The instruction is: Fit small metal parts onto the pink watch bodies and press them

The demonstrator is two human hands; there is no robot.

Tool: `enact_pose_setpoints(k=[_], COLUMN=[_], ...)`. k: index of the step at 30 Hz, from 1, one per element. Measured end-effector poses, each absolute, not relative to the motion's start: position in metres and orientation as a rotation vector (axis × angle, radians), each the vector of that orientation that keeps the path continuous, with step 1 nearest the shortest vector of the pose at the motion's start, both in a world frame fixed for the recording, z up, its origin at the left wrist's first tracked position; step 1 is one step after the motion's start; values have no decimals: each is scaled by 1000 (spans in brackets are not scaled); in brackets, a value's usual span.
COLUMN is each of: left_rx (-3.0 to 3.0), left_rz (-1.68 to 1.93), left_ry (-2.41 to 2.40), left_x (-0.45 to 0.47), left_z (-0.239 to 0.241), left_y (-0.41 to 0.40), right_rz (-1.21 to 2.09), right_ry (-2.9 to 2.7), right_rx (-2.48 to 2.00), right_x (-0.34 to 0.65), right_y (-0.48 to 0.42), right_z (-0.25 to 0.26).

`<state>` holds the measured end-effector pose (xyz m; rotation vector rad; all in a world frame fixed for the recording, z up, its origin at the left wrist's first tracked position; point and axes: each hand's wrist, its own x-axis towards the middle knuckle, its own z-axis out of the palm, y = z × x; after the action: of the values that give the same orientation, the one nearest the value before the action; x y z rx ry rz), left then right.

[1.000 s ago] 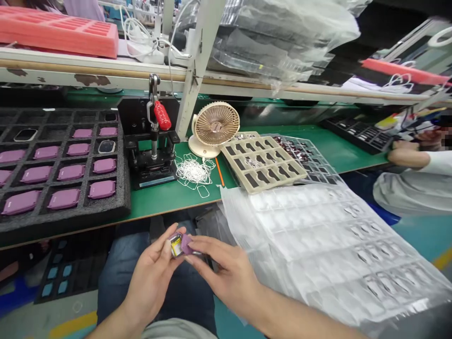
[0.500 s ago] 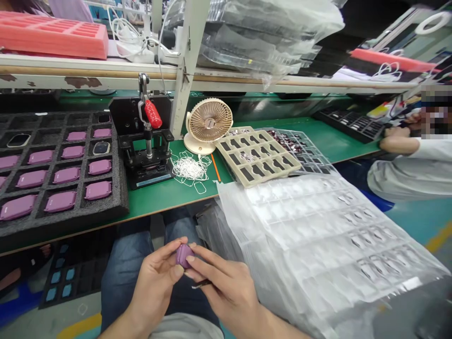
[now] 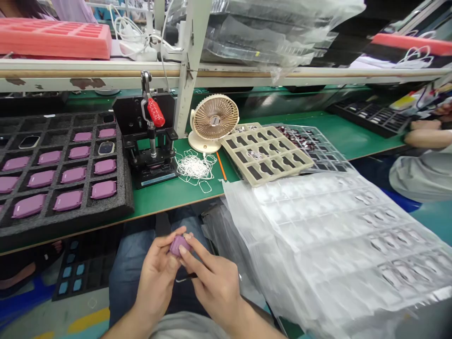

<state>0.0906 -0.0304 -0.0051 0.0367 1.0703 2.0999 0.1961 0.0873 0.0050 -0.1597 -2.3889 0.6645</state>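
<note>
Over my lap, a small purple watch case (image 3: 179, 245) is held between my two hands. My left hand (image 3: 155, 273) pinches its left side with thumb and fingers. From the right, my right hand (image 3: 216, 278) grips it, the thumb lying on its near face and the fingertips at its upper edge. A thin dark tool with a shiny end (image 3: 187, 278) sticks out from under my right fingers; its kind is not clear. On the bench ahead lie a heap of thin white rings (image 3: 195, 167) and an orange stick (image 3: 221, 165).
A black foam tray (image 3: 120, 202) with several purple cases is at left. Behind stand a black press with a red handle (image 3: 155, 113) and a small fan (image 3: 214, 117). Right are a beige tray (image 3: 252, 181) and plastic-covered trays (image 3: 310, 230). A co-worker's arm (image 3: 427, 136) shows far right.
The purple case has turned in my fingers and shifted slightly left and up with both hands. The view has swung a little, so the bench appears farther right.
</note>
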Motion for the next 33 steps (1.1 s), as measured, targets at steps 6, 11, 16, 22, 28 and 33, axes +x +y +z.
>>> enact_pose_setpoints(k=[6,11,16,22,28,33], left_rx=[-68,44,378,1746,2056,1556], left_rz=[2150,2152,2012,1579,1322,1469], left_ry=[1110,1168,1514,2032,2233,2584], left_x=[75,71,67,31,1,-25], left_z=[-7,-15,-18,-15,-17,-5], left_y=[-30,-41,-43,-49,-41,15], right_rz=[1060,1282,1767,2749,2264,1116], right_ry=[-2285,-2422,-2155,-1272,-1897,-1964], right_rx=[-461,-201,-374,-718,-800,-422], right_x=[177,172,166,157,129,45], right_y=[85,91,98,102,127,182], right_z=[3,2,-2,-6,8,78])
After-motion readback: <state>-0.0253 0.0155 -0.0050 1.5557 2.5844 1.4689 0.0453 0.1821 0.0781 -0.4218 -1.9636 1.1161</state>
